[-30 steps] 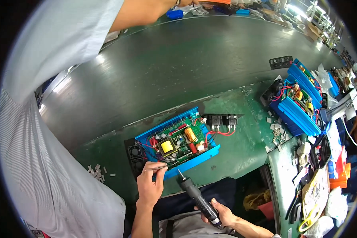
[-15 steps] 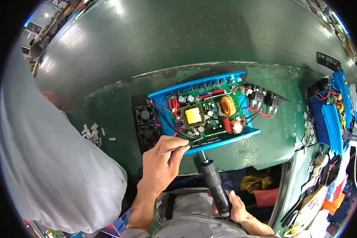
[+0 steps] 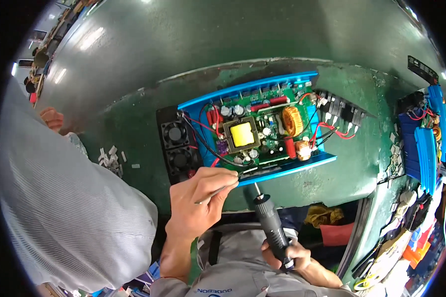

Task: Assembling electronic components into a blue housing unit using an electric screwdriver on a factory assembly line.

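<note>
Gripping tweezers [image 3: 218, 190] — left hand [image 3: 198, 203] at blue case [image 3: 287, 171].

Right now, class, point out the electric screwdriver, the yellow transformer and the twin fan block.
electric screwdriver [image 3: 271, 225]: head view, black handle.
yellow transformer [image 3: 243, 134]: head view, yellow top.
twin fan block [image 3: 177, 146]: head view, between fans.

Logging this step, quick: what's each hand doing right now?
Left hand: closed, pinching a thin tool at the blue case edge.
Right hand: closed, holding the screwdriver.
</note>
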A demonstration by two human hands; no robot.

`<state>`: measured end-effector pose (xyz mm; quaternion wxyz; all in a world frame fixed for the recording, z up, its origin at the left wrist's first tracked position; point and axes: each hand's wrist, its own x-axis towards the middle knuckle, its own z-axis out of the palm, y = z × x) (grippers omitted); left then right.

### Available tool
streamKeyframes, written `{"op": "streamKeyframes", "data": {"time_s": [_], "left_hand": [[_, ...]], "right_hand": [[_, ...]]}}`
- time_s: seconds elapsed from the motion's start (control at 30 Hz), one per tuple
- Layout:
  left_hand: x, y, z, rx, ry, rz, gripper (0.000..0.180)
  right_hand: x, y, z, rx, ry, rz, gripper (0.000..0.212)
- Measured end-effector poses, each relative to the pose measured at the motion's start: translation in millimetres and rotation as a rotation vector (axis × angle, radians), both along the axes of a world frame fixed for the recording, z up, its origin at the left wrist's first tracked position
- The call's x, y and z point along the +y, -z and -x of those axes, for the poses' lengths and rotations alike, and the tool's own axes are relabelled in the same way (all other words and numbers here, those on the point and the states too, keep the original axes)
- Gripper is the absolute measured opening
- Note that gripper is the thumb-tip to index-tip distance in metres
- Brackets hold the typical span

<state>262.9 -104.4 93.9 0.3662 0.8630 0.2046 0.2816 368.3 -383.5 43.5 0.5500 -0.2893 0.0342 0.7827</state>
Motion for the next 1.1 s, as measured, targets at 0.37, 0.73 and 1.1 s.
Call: {"op": "streamKeyframes", "data": {"time_s": [0.37,0.73,1.1], "left_hand": [[-25.4,-30.8,5.0,0.008,-0.102,-0.087,0.008],[-25.8,-25.1,4.0,0.326,-0.109,-0.381,0.025],[-30.4,-42.0,-12.4,0.514,-0.021,-0.441,0.024]], "right_hand": [[-21.8,25.3,27.4,-0.266,-0.188,0.091,0.033],[-5.0,-11.8,22.6,-0.267,0.021,0.224,0.028],[-3.5,-6.4,17.6,-0.346,0.058,0.123,0.030]]}}
